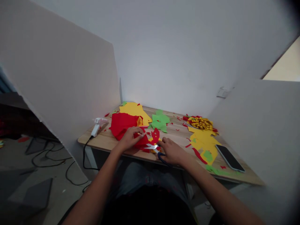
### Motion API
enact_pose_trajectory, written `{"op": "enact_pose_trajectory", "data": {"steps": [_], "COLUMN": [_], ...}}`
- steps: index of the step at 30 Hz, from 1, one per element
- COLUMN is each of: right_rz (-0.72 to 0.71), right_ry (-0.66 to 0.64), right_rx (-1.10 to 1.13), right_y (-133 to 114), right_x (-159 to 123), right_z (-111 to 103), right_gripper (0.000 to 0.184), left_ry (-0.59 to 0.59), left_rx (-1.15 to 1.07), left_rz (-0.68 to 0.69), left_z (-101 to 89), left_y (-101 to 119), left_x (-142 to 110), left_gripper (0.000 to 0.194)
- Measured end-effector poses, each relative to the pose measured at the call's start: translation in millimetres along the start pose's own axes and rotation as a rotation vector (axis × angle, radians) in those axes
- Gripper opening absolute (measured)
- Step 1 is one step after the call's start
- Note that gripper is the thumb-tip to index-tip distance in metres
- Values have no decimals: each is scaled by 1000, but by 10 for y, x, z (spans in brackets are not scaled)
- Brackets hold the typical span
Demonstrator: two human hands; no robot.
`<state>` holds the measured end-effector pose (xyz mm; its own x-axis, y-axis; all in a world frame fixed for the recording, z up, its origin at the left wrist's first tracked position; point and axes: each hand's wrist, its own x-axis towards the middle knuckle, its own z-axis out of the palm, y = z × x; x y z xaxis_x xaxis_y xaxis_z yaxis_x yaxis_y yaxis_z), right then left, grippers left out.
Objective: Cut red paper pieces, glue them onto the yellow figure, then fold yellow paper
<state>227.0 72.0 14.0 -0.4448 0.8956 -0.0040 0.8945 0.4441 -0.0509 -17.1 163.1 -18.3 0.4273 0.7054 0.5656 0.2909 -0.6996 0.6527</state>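
Note:
My right hand [172, 151] is closed around the dark blue handles of a pair of scissors [153, 146]. Their silver blades lie parted and point left, over red and yellow scraps near the table's front edge. My left hand [130, 137] rests just left of the blades, its thumb and forefinger drawn together; what is pinched there is too small to name. Under and behind that hand spreads a large red felt-like sheet [122, 122]. A red cut piece with holes [155, 135] lies between the two hands.
Green pieces [160, 120] and a yellow sheet [132, 109] lie at the back. A glue gun [97, 126] with a cord stands at the left. To the right are yellow ruffled material [201, 122], yellow sheets [203, 142] and a phone [230, 157]. Panels flank the wooden table [178, 132].

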Motion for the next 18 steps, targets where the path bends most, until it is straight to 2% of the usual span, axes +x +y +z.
{"op": "enact_pose_trajectory", "data": {"steps": [5,10,12,16,18], "right_rz": [-10,-22,-4,11,5], "right_ry": [-20,-109,-82,28,18], "right_rx": [-70,-60,-48,-35,-51], "right_y": [-135,-198,-178,-128,-148], "right_x": [191,218,150,36,40], "right_z": [-31,-38,-34,-37,-44], "right_gripper": [47,34,35,55,51], "left_ry": [-16,-8,-2,4,-2], "left_rx": [-32,-36,-36,-38,-40], "left_rz": [20,17,14,9,13], "left_z": [33,-21,-62,-127,-134], "left_y": [87,52,31,51,95], "left_x": [16,21,22,27,30], "left_gripper": [22,23,23,19,17]}}
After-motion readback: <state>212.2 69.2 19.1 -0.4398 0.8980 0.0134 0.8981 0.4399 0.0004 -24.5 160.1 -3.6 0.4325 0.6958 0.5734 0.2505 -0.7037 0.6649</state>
